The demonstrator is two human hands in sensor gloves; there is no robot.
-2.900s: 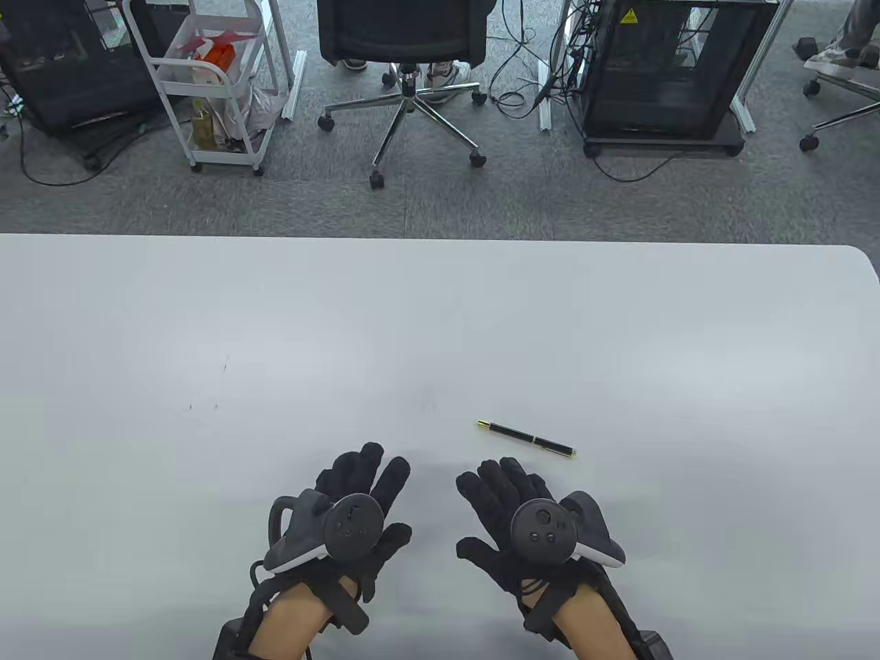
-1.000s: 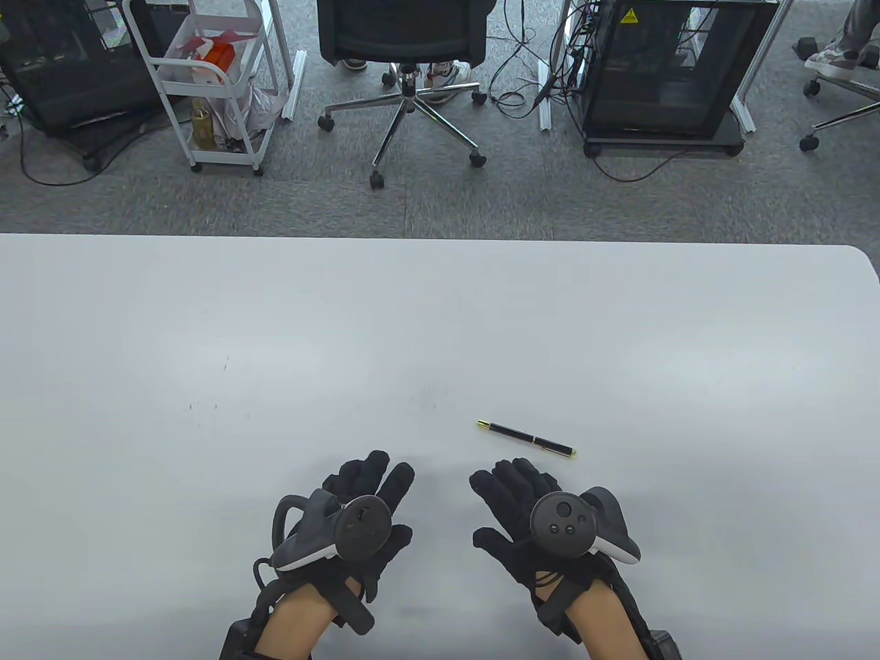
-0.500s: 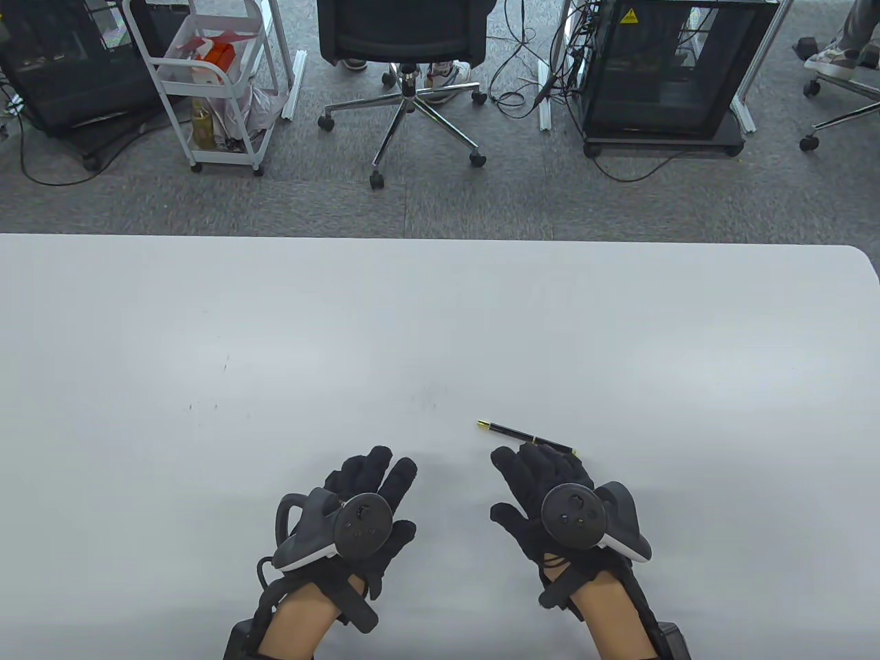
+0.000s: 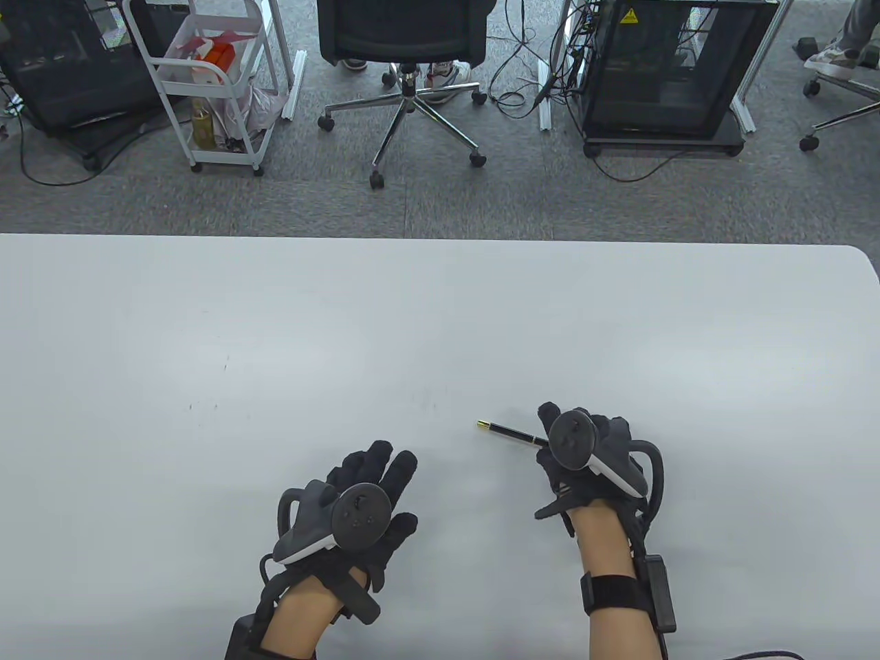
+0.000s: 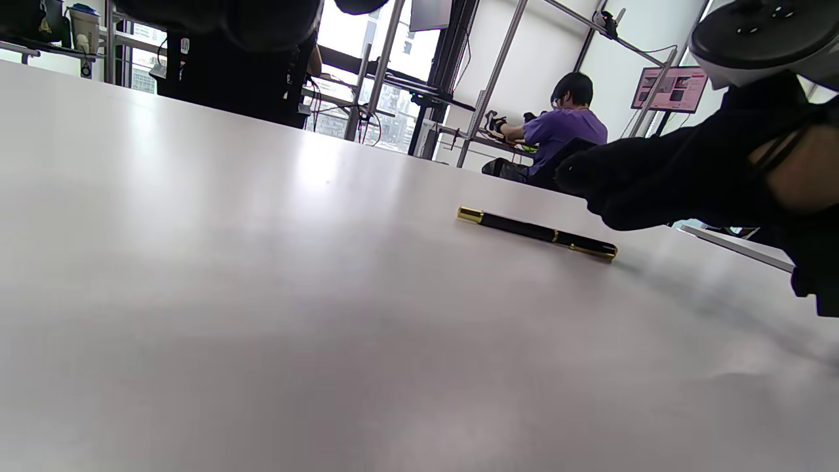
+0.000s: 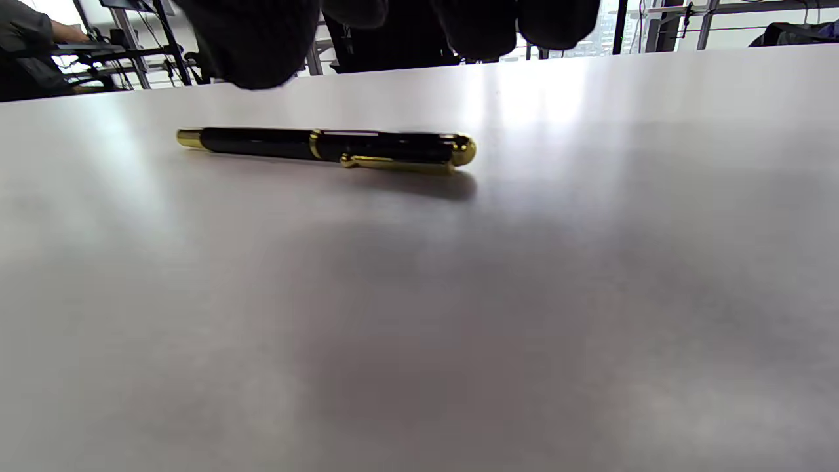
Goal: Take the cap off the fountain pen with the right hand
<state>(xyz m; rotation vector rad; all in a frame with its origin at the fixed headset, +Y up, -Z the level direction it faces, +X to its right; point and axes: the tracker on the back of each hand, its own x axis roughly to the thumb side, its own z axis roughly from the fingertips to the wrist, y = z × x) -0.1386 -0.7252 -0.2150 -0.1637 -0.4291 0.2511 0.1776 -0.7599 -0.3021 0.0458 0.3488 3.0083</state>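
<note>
1. One table view, from above: the pen lies flat on the white table, its cap end hidden under the right hand, which hangs over that end. Whether the fingers touch the pen cannot be told from here. The left hand rests flat on the table, fingers spread, holding nothing, well apart from the pen. Beyond the table's far edge stand an office chair, a white cart and a black cabinet, none of them in the way.

2. Left wrist view: the pen lies untouched on the table, with the right hand above its near end and a gap showing between glove and pen.

3. Right wrist view: the pen is whole, the cap with its gold clip seated on the barrel. The fingertips hang loose above, grasping nothing. Judging by this, nothing is done yet: taking hold, steadying the barrel and pulling the cap all remain. Nothing blocks the reach.
</note>
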